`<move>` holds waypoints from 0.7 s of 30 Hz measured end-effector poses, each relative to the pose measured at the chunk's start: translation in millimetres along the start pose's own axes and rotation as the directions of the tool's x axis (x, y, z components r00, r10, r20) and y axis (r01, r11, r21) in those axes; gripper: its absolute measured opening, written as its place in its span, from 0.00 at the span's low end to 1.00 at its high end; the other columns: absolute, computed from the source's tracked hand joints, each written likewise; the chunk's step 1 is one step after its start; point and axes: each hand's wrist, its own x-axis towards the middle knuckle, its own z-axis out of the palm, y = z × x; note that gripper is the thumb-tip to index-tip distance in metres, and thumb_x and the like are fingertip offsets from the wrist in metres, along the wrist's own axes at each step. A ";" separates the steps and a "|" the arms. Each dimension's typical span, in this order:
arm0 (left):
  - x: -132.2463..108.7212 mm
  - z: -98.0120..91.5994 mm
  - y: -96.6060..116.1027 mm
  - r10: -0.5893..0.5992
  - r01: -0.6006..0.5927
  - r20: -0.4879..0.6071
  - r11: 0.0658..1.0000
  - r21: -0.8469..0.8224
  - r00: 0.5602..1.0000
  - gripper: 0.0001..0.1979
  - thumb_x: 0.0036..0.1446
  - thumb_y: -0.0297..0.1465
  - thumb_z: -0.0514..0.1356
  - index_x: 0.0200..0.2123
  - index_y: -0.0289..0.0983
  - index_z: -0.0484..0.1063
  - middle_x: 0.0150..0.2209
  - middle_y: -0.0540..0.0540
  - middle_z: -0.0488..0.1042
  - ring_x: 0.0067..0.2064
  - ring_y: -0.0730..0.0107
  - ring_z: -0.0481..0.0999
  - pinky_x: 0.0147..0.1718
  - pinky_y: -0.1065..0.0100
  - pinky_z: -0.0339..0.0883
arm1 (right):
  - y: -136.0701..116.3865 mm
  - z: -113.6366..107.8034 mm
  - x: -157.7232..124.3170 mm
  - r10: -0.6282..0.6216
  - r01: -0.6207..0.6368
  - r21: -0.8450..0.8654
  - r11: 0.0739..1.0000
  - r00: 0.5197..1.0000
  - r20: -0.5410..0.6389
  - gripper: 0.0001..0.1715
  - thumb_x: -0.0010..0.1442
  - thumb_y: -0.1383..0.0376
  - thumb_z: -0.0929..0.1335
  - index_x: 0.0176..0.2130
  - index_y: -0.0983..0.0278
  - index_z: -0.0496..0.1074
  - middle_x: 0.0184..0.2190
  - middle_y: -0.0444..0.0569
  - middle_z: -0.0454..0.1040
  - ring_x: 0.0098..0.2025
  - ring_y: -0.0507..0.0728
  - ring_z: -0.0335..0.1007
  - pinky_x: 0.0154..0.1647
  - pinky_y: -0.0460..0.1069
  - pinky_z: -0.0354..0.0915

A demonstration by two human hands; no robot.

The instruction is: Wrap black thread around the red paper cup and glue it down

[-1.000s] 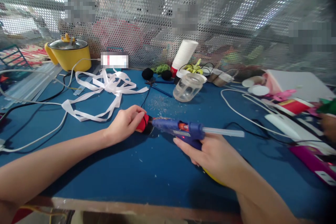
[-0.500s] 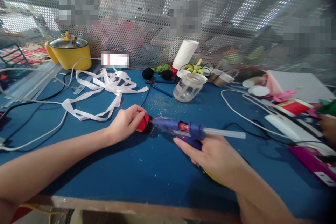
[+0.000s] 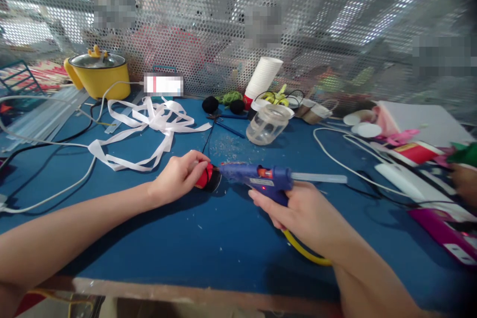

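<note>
My left hand [image 3: 182,175] is closed on a small red paper cup [image 3: 204,178] that lies tilted on the table, with black yarn around its dark end. A black strand leads from it toward a black yarn ball [image 3: 210,105] at the back. My right hand [image 3: 298,208] grips a blue hot glue gun [image 3: 257,175], its nozzle pointing left at the cup's dark end. Whether the tip touches the cup I cannot tell. Out of the gun's rear sticks a clear glue stick [image 3: 320,178], and a red light glows on its side.
White ribbon [image 3: 149,121] lies tangled behind my left hand. Beyond the gun stand a clear plastic jar [image 3: 266,126] and stacked white cups [image 3: 264,77]. A yellow pot [image 3: 99,77] is at back left. Cables and a purple object [image 3: 439,231] lie right, near another person's hand [image 3: 464,181].
The glue gun has moved slightly right and turned a little, so its rear sits higher and more yellow shows below my right hand. The cup has shifted slightly right in my left hand.
</note>
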 end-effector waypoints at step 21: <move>-2.4 -2.2 2.4 0.099 -0.100 0.043 0.995 0.022 0.994 0.10 0.60 0.29 0.48 0.39 0.33 0.67 0.15 0.57 0.60 0.18 0.79 0.60 0.20 0.76 0.55 | -2.6 -5.6 1.2 0.118 -0.120 0.037 0.992 0.992 0.038 0.22 0.55 0.52 0.61 0.16 0.59 0.58 0.09 0.43 0.66 0.19 0.55 0.70 0.19 0.46 0.63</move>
